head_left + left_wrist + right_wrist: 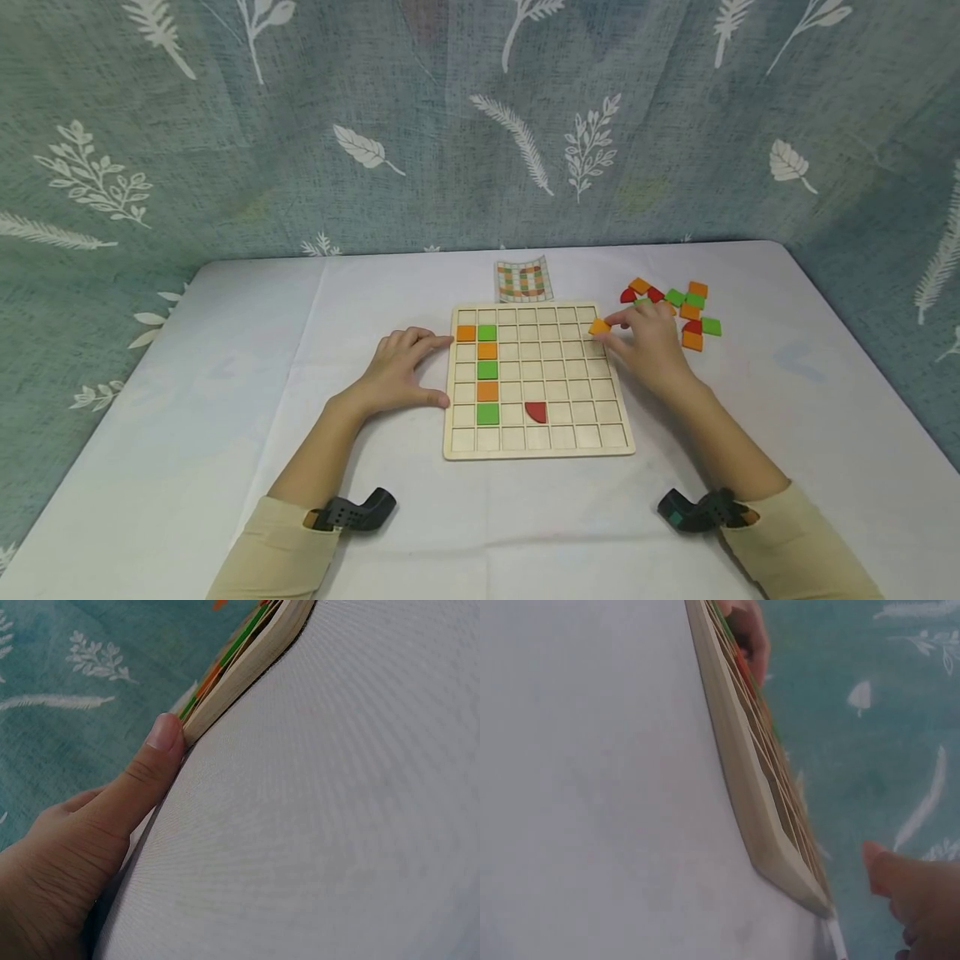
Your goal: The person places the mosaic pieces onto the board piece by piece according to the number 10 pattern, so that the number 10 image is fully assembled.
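Observation:
A wooden grid board lies flat, with orange and green square tiles in its left columns and a red quarter-circle tile lower down. My left hand is spread at the board's left edge, thumb and a fingertip touching it; the left wrist view shows the thumb against the side. Between thumb and finger, my right hand pinches an orange square tile over the board's upper right edge. In the right wrist view the right hand shows only partly, and the tile is out of sight.
Loose orange, green and red tiles lie to the right of the board, partly behind my right hand. A small printed pattern card lies beyond the board's far edge. White cloth covers the table; a patterned curtain hangs behind.

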Available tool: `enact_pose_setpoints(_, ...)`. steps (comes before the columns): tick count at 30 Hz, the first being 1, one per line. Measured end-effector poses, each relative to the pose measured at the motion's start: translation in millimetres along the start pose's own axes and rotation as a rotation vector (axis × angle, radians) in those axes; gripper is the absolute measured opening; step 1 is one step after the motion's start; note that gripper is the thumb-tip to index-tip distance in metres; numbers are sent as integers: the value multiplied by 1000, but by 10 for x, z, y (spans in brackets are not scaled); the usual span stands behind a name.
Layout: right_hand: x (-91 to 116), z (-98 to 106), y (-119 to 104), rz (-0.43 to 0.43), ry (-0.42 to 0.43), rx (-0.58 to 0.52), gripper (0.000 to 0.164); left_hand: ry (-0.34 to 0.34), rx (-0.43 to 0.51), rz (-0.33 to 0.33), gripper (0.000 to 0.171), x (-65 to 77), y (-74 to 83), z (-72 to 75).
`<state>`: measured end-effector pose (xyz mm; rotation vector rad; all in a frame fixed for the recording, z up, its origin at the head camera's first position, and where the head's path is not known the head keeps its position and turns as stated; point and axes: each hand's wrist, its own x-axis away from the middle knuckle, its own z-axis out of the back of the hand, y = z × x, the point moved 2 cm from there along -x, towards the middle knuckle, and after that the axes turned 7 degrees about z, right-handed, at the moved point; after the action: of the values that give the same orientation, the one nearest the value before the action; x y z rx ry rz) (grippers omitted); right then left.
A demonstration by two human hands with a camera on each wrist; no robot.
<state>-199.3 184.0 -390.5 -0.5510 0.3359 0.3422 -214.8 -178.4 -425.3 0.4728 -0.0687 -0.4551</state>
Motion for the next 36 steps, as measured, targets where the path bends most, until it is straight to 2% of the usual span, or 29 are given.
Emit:
enact_pose_setpoints(8, 22, -58, -237, 165, 39, -13, 35, -1, -8, 10, 97, -7, -12, -6)
enact_pose_setpoints(13, 10, -96, -366, 229, 57, -17, 35, 1, -2, 1, 97, -1, -12, -6)
enact_pose_setpoints(18, -1, -141, -521, 354, 106, -16, 34, -3, -6, -14, 100, 0, -5, -12)
enact_pose_setpoints(23, 14, -202, -684, 460, 128, -21, 33, -5, -11, -3, 97, 3, -5, 0)
enact_pose_setpoints(28, 76, -243, -814, 487, 83, -29, 31, -25, -8, 6, 93, -1, 1, -4)
enact_pose_setpoints(36, 132, -364, -1017, 477, -30, -22, 28, -29, -16, 14, 87, -3, 8, 1)
